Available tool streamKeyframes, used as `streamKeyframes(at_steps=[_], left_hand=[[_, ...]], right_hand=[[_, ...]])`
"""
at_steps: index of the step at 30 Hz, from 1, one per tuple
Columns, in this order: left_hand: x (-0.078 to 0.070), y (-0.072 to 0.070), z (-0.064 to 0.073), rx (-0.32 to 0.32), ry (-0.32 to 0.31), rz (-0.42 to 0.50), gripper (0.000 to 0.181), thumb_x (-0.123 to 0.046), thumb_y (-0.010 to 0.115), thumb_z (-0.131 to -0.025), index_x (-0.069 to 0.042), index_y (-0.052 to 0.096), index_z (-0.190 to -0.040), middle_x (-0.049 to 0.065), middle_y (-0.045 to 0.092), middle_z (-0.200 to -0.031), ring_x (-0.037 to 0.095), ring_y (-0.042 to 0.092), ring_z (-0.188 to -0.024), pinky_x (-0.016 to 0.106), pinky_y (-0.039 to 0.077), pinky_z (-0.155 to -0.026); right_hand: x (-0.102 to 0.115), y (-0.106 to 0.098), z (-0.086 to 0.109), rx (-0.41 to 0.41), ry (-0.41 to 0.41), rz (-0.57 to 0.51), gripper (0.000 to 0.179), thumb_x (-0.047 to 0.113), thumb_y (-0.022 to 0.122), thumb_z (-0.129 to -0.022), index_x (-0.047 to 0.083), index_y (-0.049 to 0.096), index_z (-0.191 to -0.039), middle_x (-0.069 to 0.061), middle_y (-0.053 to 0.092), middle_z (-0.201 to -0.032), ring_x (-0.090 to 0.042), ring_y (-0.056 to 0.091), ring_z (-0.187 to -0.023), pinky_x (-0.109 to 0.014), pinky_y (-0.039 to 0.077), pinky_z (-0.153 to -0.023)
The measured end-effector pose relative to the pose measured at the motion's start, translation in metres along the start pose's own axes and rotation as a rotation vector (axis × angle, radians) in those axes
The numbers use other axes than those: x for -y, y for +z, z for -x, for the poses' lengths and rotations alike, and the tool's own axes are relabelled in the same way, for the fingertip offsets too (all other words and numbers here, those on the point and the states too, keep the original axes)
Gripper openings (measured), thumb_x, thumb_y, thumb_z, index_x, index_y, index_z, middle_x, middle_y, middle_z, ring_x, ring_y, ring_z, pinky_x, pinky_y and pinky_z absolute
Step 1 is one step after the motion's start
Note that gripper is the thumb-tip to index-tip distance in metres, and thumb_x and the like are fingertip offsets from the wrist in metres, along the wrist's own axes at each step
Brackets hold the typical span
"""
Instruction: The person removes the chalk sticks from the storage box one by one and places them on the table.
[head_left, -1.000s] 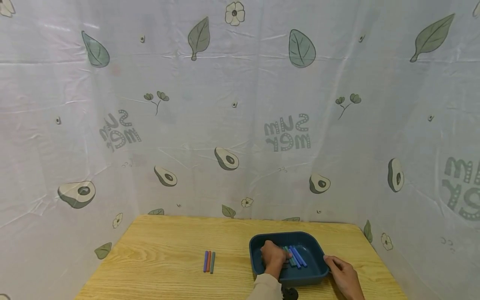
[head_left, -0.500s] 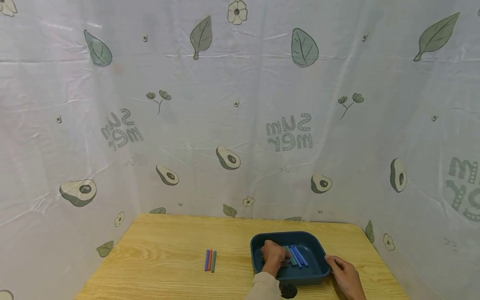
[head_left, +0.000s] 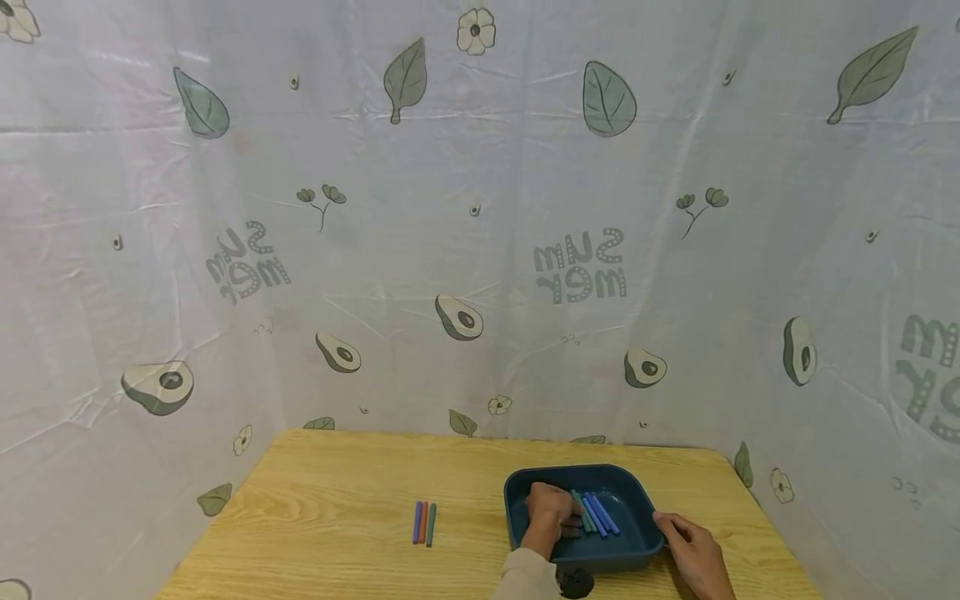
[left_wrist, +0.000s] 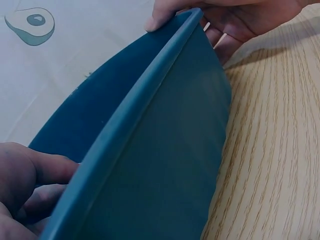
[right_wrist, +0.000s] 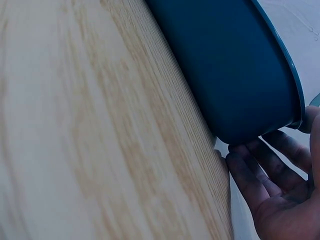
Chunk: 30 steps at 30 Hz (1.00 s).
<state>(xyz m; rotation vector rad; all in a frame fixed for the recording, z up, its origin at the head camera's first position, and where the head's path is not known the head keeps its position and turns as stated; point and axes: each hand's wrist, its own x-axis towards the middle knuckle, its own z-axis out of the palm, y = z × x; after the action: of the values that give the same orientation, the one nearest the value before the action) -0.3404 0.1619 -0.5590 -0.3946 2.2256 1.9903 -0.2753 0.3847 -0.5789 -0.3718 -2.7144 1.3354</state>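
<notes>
A dark blue tub [head_left: 600, 560] stands on the wooden table, with several blue and green sticks [head_left: 600, 514] lying side by side inside it. My left hand [head_left: 549, 510] reaches down into the tub's left part, its fingers bent beside the green sticks. From the left wrist the tub's wall [left_wrist: 165, 130] hides those fingertips, and I cannot tell whether they hold a stick. My right hand [head_left: 693, 554] grips the tub's near right corner. In the right wrist view, its fingers [right_wrist: 245, 175] are under the corner and the thumb is at the rim.
Left of the tub, a purple stick [head_left: 417, 522], a red stick [head_left: 423, 522] and a green stick [head_left: 431, 525] lie in a row on the table [head_left: 337, 500]. A pale printed curtain [head_left: 390, 250] surrounds the table's back and sides. A small black object [head_left: 575, 582] shows near the left wrist.
My left hand shifts slightly within the tub, and its fingers show a little more spread beside the sticks. The right hand keeps its hold on the corner. The head view drifts slightly.
</notes>
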Motion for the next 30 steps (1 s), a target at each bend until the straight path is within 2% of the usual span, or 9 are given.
streamKeyframes(at_steps=[7,12,16,19,21,30], left_hand=[[0.0,-0.003,0.002,0.026,-0.023,0.022,0.017,0.015,0.077,-0.083,-0.001,0.081,-0.088,0.013,0.075,-0.069,0.022,0.075,-0.057,0.039,0.065,-0.054],[0.0,-0.007,0.007,0.041,0.018,0.073,0.019,0.014,0.076,-0.084,0.001,0.081,-0.098,0.012,0.076,-0.073,0.022,0.075,-0.059,0.04,0.066,-0.056],[-0.001,-0.01,0.01,0.066,0.028,0.104,0.024,0.014,0.076,-0.085,0.002,0.08,-0.105,0.012,0.076,-0.078,0.02,0.074,-0.061,0.039,0.067,-0.058],[-0.002,-0.013,0.011,0.081,-0.003,0.115,0.026,0.014,0.075,-0.086,0.001,0.08,-0.108,0.011,0.077,-0.08,0.018,0.074,-0.063,0.036,0.067,-0.059],[-0.002,-0.015,0.012,0.09,0.002,0.12,0.027,0.014,0.074,-0.087,0.002,0.08,-0.111,0.011,0.077,-0.082,0.019,0.074,-0.065,0.036,0.067,-0.06],[-0.012,-0.025,0.025,0.094,0.116,0.196,0.029,0.011,0.074,-0.088,0.005,0.078,-0.116,0.017,0.081,-0.094,0.027,0.081,-0.078,0.042,0.069,-0.067]], right_hand=[[-0.001,-0.001,0.001,0.016,0.0,0.003,0.073,0.064,0.049,-0.108,0.001,0.072,-0.135,-0.029,0.067,-0.141,-0.056,0.058,-0.132,-0.063,0.055,-0.101],[-0.001,-0.001,0.0,0.018,-0.003,0.002,0.074,0.065,0.048,-0.108,0.0,0.071,-0.137,-0.029,0.067,-0.141,-0.056,0.059,-0.132,-0.063,0.056,-0.101],[0.0,-0.001,0.0,0.014,-0.007,0.004,0.077,0.067,0.048,-0.107,0.0,0.071,-0.137,-0.029,0.067,-0.141,-0.055,0.059,-0.132,-0.063,0.055,-0.101],[0.0,-0.002,0.0,0.016,-0.005,0.007,0.077,0.067,0.047,-0.108,0.0,0.071,-0.137,-0.029,0.068,-0.141,-0.055,0.059,-0.132,-0.062,0.056,-0.101],[-0.001,-0.002,0.0,0.02,-0.006,0.008,0.076,0.067,0.047,-0.108,0.0,0.071,-0.137,-0.028,0.068,-0.141,-0.055,0.059,-0.132,-0.063,0.056,-0.101],[-0.001,-0.003,-0.001,0.002,-0.019,0.011,0.072,0.063,0.049,-0.109,0.0,0.072,-0.136,-0.028,0.068,-0.14,-0.055,0.058,-0.134,-0.064,0.054,-0.104]])
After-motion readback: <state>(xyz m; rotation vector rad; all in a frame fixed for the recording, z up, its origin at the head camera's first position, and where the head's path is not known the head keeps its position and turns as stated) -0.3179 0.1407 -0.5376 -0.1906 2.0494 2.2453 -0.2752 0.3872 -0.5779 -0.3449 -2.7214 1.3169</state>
